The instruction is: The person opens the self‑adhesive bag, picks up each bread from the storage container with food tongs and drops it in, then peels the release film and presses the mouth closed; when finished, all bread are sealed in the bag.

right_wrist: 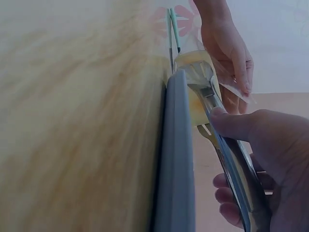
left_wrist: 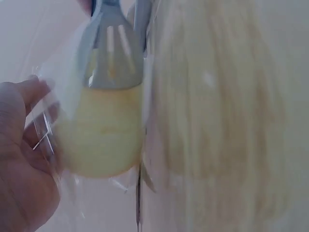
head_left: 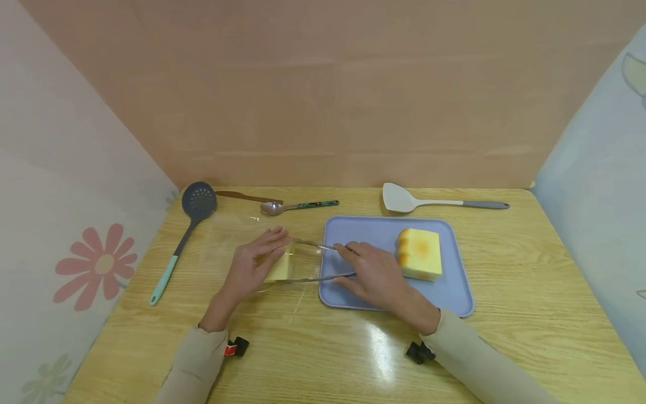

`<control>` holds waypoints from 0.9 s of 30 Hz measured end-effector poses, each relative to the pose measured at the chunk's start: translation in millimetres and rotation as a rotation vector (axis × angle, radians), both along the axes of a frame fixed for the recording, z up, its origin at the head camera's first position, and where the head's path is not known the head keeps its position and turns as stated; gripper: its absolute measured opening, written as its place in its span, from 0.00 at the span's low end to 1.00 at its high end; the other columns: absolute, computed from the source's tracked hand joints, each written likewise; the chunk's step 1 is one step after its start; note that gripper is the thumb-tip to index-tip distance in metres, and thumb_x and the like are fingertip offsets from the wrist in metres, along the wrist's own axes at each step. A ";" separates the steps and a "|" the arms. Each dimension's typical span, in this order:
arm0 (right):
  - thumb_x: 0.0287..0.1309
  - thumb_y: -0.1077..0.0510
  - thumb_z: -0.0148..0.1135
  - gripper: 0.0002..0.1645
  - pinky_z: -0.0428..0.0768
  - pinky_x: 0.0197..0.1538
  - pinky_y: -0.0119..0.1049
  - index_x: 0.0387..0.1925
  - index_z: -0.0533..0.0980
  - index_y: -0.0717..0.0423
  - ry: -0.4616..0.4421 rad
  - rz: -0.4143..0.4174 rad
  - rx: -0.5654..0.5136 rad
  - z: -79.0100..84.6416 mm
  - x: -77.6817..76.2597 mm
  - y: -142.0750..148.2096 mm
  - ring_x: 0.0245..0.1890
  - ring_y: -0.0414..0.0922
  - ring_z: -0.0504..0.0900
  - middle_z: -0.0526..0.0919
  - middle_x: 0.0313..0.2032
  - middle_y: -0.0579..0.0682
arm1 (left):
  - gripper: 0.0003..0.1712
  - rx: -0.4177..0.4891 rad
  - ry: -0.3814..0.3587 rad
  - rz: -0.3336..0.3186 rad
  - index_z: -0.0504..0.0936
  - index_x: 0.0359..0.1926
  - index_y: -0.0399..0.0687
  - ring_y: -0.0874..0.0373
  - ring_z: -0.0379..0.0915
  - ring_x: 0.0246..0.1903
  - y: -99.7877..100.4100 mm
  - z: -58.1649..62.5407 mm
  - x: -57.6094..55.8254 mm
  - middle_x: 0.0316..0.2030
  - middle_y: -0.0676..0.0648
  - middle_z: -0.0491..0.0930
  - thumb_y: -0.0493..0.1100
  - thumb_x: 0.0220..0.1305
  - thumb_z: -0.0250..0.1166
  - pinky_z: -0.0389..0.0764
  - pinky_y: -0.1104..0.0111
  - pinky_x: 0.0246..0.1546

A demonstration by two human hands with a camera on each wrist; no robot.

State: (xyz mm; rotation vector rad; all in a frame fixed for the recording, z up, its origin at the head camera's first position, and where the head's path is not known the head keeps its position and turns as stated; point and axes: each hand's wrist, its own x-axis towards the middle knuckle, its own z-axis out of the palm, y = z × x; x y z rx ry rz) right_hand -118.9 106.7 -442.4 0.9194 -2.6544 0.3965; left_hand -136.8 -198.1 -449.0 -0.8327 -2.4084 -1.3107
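Observation:
My right hand (head_left: 375, 275) grips metal tongs (head_left: 328, 277) over the left part of a blue tray (head_left: 360, 227). The tongs' two arms reach left, either side of a yellow bread piece (head_left: 286, 264) that lies in a clear plastic bag (head_left: 222, 244). With its thumb and fingers my left hand (head_left: 252, 261) holds the bag's edge beside the bread, which it partly hides in the head view. In the left wrist view a slotted tongs head (left_wrist: 113, 63) lies against the bread (left_wrist: 101, 130). Another bread piece (head_left: 423, 252), browned on one side, sits on the tray.
A dark skimmer (head_left: 199, 199) with a mint handle lies at the left. Behind the bag are a brown knife (head_left: 247, 196) and a spoon (head_left: 274, 209). A white spatula (head_left: 398, 198) with a grey handle lies behind the tray. Walls stand at the back and both sides.

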 end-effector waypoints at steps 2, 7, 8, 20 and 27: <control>0.53 0.31 0.73 0.42 0.79 0.27 0.35 0.63 0.79 0.50 -0.003 -0.001 0.009 0.8 -0.3 -4.0 0.36 0.40 0.82 0.84 0.45 0.42 | 0.15 0.021 0.007 0.008 0.86 0.56 0.42 0.45 0.72 0.67 0.0 0.8 0.8 0.60 0.40 0.81 0.34 0.70 0.65 0.65 0.60 0.73; 0.53 0.29 0.71 0.43 0.77 0.25 0.36 0.63 0.79 0.49 -0.067 -0.020 0.051 1.6 0.8 -14.4 0.34 0.39 0.82 0.84 0.42 0.41 | 0.15 0.035 -0.014 0.035 0.86 0.56 0.43 0.47 0.73 0.67 -4.2 2.7 2.6 0.61 0.43 0.81 0.34 0.71 0.64 0.68 0.58 0.71; 0.53 0.29 0.72 0.42 0.77 0.24 0.36 0.62 0.79 0.49 -0.080 -0.023 0.054 1.9 1.1 -15.7 0.33 0.39 0.81 0.84 0.41 0.42 | 0.15 0.032 -0.015 0.039 0.86 0.56 0.43 0.47 0.73 0.67 -5.0 3.7 2.9 0.61 0.43 0.81 0.34 0.71 0.64 0.69 0.58 0.71; 0.52 0.30 0.73 0.42 0.78 0.25 0.40 0.60 0.79 0.50 -0.056 -0.039 0.022 2.8 1.5 -17.1 0.33 0.41 0.82 0.83 0.39 0.43 | 0.13 0.016 0.003 0.027 0.88 0.53 0.42 0.43 0.76 0.63 -4.2 1.8 1.4 0.58 0.39 0.82 0.32 0.69 0.65 0.69 0.53 0.70; 0.53 0.29 0.72 0.43 0.79 0.26 0.39 0.61 0.78 0.52 -0.091 -0.025 0.067 -1.7 1.4 -24.5 0.33 0.43 0.81 0.82 0.39 0.44 | 0.13 0.036 -0.018 0.066 0.88 0.54 0.47 0.47 0.75 0.65 -4.5 7.3 1.8 0.59 0.43 0.83 0.36 0.72 0.64 0.69 0.53 0.71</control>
